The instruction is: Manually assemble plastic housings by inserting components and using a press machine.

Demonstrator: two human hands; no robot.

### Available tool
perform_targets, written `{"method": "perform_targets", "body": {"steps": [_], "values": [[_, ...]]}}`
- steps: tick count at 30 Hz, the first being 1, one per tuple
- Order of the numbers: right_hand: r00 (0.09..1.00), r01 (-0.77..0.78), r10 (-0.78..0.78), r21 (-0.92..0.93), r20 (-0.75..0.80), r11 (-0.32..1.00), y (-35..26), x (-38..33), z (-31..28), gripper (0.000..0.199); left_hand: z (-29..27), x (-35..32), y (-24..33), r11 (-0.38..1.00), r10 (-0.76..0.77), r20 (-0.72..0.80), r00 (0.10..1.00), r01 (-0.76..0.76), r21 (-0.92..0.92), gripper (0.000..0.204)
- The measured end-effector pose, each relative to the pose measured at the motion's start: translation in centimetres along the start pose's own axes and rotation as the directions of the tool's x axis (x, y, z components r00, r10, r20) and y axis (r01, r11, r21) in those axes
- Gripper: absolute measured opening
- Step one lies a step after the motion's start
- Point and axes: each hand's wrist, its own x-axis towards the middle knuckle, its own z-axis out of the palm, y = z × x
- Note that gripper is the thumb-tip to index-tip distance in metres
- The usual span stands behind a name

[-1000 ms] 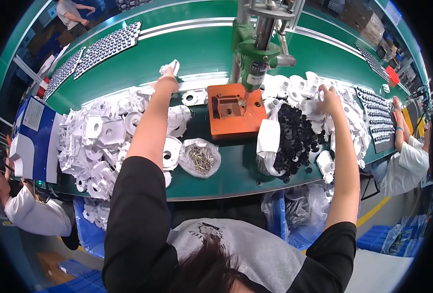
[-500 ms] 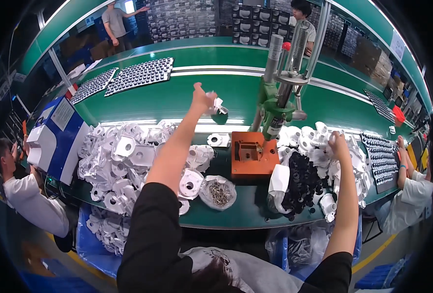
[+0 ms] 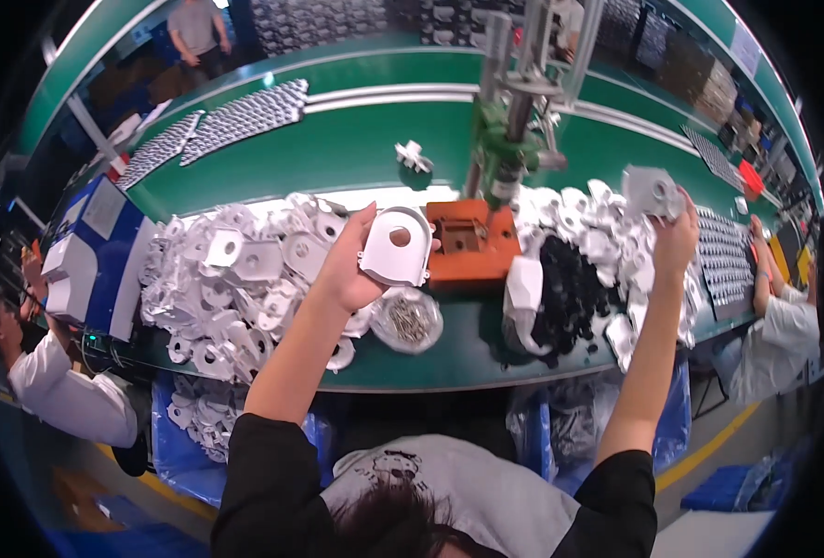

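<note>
My left hand [image 3: 349, 262] holds a white plastic housing with a round hole [image 3: 395, 247], lifted just left of the orange fixture block [image 3: 472, 244] under the green press [image 3: 509, 139]. My right hand [image 3: 674, 237] is raised at the right and grips another white moulded part [image 3: 652, 191] above the heap of white parts [image 3: 598, 237]. A pile of black parts [image 3: 565, 293] lies between the fixture and my right arm.
A large heap of white housings [image 3: 235, 279] covers the green bench [image 3: 337, 149] at the left, with a bag of small metal pieces [image 3: 410, 321] in front. A single white part [image 3: 414, 155] lies further back. Other people sit at the far left [image 3: 54, 381] and far right [image 3: 784, 325].
My left hand has come back from the far side of the bench and now holds a white housing near the fixture. My right hand has lifted a white part off the right heap.
</note>
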Motion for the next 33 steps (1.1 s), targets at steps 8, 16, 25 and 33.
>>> {"method": "perform_targets", "body": {"steps": [8,16,25,33], "values": [[0.864,-0.306,0.223,0.12,0.453,0.944,-1.2,-15.7,10.8,0.036,3.6,1.1,-9.1,0.994,0.071,-0.106,0.992,-0.061,0.096,0.032],[0.889,-0.154,0.166,-0.063,0.426,0.986,1.0,-18.4,13.2,0.035,4.2,0.7,-11.6,0.935,0.338,-0.077,0.938,-0.324,0.146,0.027],[0.856,0.346,-0.178,-0.282,0.485,0.895,3.6,-19.0,12.2,0.036,1.2,-0.3,-12.0,0.494,0.496,0.115,0.86,-0.389,0.777,0.031],[0.864,0.431,-0.038,-0.7,0.502,0.569,3.0,-13.2,6.9,0.029,-2.4,4.7,-4.7,0.381,0.436,-0.018,0.9,-0.166,0.91,0.03]]}}
